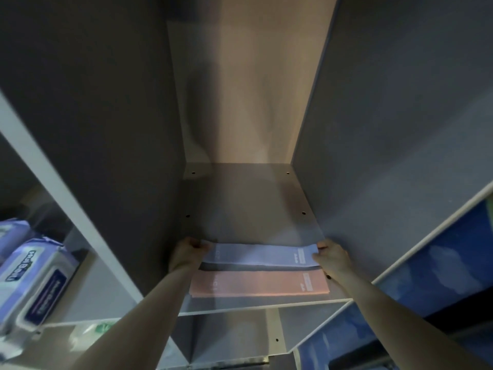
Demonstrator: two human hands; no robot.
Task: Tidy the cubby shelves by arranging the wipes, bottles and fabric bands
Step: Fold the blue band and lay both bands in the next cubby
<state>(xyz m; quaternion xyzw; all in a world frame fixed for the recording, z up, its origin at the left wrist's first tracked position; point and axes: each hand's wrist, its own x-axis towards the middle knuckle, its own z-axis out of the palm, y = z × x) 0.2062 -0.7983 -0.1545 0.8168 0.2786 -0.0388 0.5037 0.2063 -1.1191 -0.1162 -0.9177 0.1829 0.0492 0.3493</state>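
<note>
A blue fabric band [260, 255] lies flat across the floor of the middle cubby [245, 198]. My left hand [186, 253] pinches its left end and my right hand [330, 259] pinches its right end. Just in front of it, nearer the shelf's front edge, a pink fabric band [260, 285] lies flat and parallel, with a dark gap between the two. Purple-and-white packs of wipes [34, 284] sit in the cubby to the left.
Grey side walls [112, 145] close in the middle cubby on both sides. The back half of its floor shows small holes. A blue patterned surface [440, 268] fills the right cubby. A lower compartment [226, 335] opens below the shelf edge.
</note>
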